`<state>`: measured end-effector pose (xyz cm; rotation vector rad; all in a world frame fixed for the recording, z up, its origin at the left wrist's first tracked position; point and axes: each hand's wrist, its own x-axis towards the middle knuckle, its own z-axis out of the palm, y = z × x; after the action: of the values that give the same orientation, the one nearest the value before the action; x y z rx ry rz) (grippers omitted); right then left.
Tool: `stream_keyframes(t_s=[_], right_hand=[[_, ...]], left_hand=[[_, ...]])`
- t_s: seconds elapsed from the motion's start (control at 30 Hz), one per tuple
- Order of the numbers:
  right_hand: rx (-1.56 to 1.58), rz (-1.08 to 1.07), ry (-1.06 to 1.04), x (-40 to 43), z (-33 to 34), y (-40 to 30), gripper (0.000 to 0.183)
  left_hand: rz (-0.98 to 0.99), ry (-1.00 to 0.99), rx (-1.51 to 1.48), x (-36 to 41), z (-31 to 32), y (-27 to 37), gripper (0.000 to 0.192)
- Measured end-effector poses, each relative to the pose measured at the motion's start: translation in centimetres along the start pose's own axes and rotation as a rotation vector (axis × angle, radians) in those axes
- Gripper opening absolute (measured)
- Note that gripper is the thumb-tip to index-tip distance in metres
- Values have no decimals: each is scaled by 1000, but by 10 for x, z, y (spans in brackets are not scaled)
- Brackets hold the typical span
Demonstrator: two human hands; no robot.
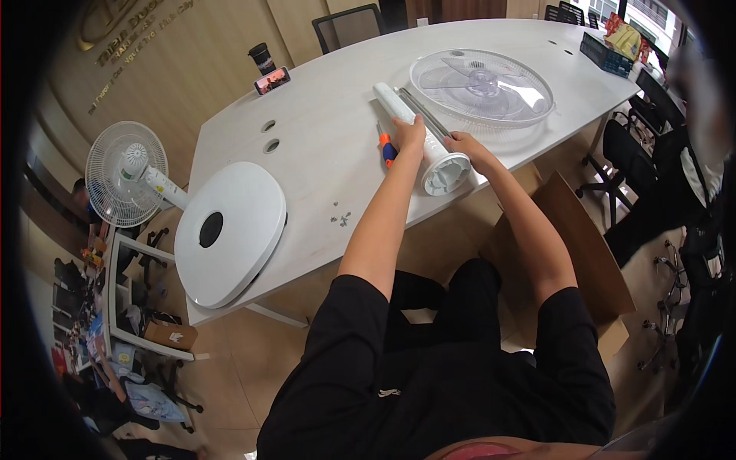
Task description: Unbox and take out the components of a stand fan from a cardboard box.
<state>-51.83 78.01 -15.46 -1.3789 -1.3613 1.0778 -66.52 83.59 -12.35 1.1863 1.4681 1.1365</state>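
Note:
My left hand (409, 133) grips a white plastic fan-stand tube (434, 150) that lies on the table, its wide ribbed end towards me. At the tube's right side is my right hand (464, 147), its fingers at the near end of a metal pole (425, 110); whether they close on it cannot be told. A screwdriver with an orange and blue handle (387, 150) lies left of the tube. Several small screws (343, 219) are scattered nearer the table's front edge. Beyond my right hand rests a round fan grille (482, 86) with clear blades inside.
A round white fan base (233, 230) lies at the table's left end, near a fan head (127, 172). A phone (272, 81) and a black cup (261, 58) stand at the back. An open cardboard box (581, 247) is below the table's front edge. A person (661, 201) is at the right.

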Motion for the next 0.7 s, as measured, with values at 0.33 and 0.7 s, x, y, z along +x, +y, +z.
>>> stream_keyframes(t_s=[0.33, 0.7], right_hand=[[-213, 58, -21, 24, -8, -2, 35], [-361, 49, 126, 19, 7, -20, 47]], left_hand=[[-83, 97, 241, 9, 1, 14, 73], [-31, 26, -9, 46, -2, -5, 76]])
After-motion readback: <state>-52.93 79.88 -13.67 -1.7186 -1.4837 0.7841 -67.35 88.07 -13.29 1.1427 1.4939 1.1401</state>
